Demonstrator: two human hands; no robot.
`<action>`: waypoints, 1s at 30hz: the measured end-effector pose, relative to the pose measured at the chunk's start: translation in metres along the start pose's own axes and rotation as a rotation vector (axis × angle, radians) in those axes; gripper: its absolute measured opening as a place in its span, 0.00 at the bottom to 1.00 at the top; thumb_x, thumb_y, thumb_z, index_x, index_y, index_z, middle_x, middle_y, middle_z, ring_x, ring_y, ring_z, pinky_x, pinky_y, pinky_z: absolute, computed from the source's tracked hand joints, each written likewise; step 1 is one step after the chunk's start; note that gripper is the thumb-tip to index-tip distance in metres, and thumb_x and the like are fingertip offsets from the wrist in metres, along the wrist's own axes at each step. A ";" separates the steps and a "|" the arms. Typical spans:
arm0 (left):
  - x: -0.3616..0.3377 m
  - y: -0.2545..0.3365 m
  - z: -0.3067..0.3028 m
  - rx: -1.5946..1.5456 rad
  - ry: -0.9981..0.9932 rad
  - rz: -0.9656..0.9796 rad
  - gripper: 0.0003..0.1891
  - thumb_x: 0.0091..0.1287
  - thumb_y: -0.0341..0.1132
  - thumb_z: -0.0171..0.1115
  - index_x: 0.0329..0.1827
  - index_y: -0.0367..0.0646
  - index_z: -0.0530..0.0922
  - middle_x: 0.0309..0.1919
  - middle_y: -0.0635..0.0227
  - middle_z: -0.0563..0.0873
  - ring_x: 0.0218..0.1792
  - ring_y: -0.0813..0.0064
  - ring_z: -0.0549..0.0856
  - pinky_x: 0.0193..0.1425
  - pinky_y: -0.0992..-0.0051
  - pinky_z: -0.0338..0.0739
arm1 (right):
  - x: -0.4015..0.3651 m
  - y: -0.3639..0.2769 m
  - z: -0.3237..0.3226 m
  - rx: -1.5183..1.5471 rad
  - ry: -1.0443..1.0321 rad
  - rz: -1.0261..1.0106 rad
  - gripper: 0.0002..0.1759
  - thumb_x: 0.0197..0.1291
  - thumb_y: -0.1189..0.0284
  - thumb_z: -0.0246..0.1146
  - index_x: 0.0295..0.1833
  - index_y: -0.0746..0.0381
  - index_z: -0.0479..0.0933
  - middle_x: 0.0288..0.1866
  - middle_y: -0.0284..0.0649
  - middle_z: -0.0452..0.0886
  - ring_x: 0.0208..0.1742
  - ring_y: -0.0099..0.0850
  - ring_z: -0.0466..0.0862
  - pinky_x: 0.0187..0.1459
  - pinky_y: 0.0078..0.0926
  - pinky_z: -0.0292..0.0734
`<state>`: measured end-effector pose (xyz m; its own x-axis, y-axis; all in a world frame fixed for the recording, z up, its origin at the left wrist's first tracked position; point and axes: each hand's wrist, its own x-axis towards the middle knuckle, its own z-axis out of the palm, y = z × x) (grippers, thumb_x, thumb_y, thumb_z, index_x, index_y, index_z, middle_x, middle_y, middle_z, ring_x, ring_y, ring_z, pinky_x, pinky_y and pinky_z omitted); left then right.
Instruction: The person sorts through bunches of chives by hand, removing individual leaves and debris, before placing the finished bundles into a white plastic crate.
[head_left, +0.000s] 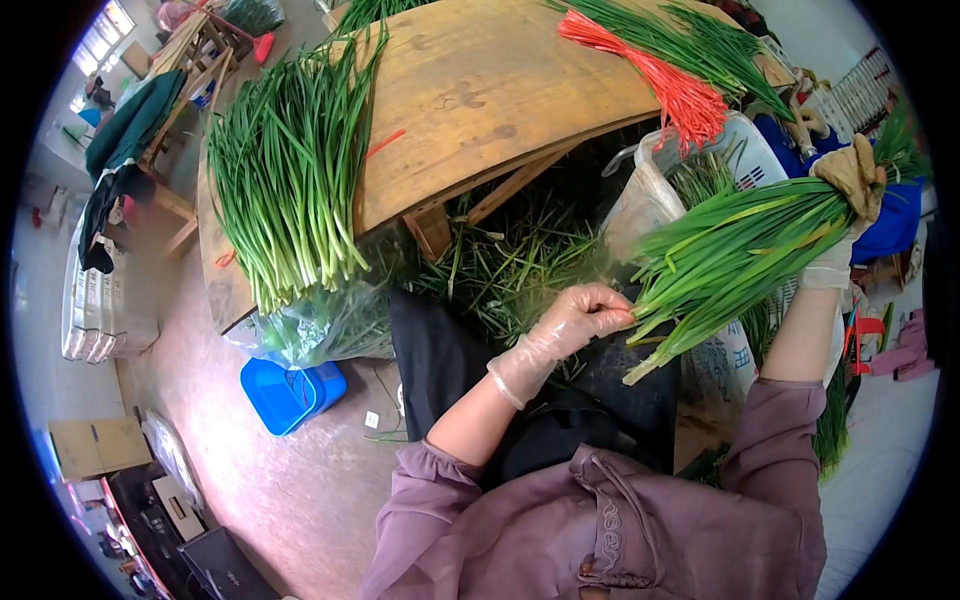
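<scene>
Left hand (pixel 590 312), clear-gloved, pinched shut on the pale stem ends of the chive bundle (pixel 740 250), which the right hand (pixel 850 180) grips closed higher up the leaves, held off the desk (pixel 480 90); a taut bundle and small pinches should clean the ends best.

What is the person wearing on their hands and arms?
The left hand wears a thin, see-through plastic glove with a crinkly cuff. The right hand wears a tan cloth glove, with a pale cuff at the wrist. Both arms have dusty purple sleeves, gathered near the elbows.
</scene>
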<state>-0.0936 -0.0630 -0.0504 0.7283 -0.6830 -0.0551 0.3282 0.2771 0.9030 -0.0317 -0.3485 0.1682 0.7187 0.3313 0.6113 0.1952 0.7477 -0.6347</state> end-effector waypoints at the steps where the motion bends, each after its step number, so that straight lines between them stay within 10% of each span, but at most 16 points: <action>1: 0.000 -0.003 -0.001 -0.001 0.000 -0.001 0.07 0.61 0.31 0.59 0.39 0.38 0.78 0.29 0.75 0.81 0.34 0.84 0.77 0.44 0.83 0.71 | 0.000 -0.002 0.000 -0.011 0.030 -0.012 0.09 0.58 0.74 0.55 0.29 0.58 0.61 0.10 0.23 0.62 0.16 0.14 0.65 0.32 0.13 0.64; 10: -0.013 -0.084 -0.074 0.083 0.749 -0.084 0.04 0.63 0.29 0.55 0.33 0.38 0.76 0.29 0.71 0.81 0.32 0.82 0.77 0.42 0.81 0.71 | -0.006 -0.014 0.004 0.056 0.103 -0.072 0.10 0.57 0.74 0.57 0.30 0.58 0.62 0.15 0.25 0.62 0.17 0.15 0.66 0.34 0.14 0.66; 15: -0.015 -0.059 -0.035 0.029 0.269 -0.013 0.28 0.59 0.34 0.62 0.62 0.42 0.64 0.53 0.65 0.75 0.54 0.75 0.72 0.55 0.78 0.67 | -0.016 -0.026 -0.010 -0.063 0.278 -0.204 0.09 0.58 0.72 0.56 0.30 0.59 0.63 0.16 0.25 0.62 0.18 0.15 0.66 0.35 0.15 0.67; 19: -0.001 -0.028 0.007 -0.413 -0.266 -0.102 0.29 0.56 0.31 0.64 0.62 0.41 0.64 0.53 0.65 0.76 0.50 0.73 0.76 0.56 0.77 0.68 | -0.016 -0.022 -0.016 0.064 0.178 -0.137 0.08 0.58 0.71 0.57 0.30 0.59 0.64 0.17 0.25 0.62 0.18 0.15 0.66 0.35 0.15 0.67; 27: 0.000 -0.049 0.011 -0.300 0.167 -0.282 0.07 0.56 0.24 0.61 0.38 0.39 0.76 0.37 0.64 0.82 0.33 0.79 0.80 0.40 0.80 0.75 | -0.014 -0.012 -0.012 -0.022 0.254 -0.204 0.07 0.59 0.69 0.55 0.33 0.60 0.65 0.28 0.33 0.67 0.28 0.23 0.68 0.37 0.22 0.68; 30: -0.005 -0.106 -0.040 -0.105 0.464 -0.267 0.02 0.58 0.24 0.59 0.33 0.38 0.75 0.30 0.65 0.81 0.29 0.76 0.79 0.37 0.79 0.75 | 0.014 0.027 0.033 -0.270 0.799 -0.490 0.06 0.59 0.76 0.52 0.34 0.68 0.65 0.16 0.26 0.57 0.20 0.17 0.62 0.36 0.18 0.64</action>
<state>-0.1078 -0.0622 -0.1633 0.7928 -0.3753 -0.4802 0.5790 0.2177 0.7858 -0.0387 -0.3051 0.1753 0.7384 -0.5437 0.3988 0.6679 0.5086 -0.5433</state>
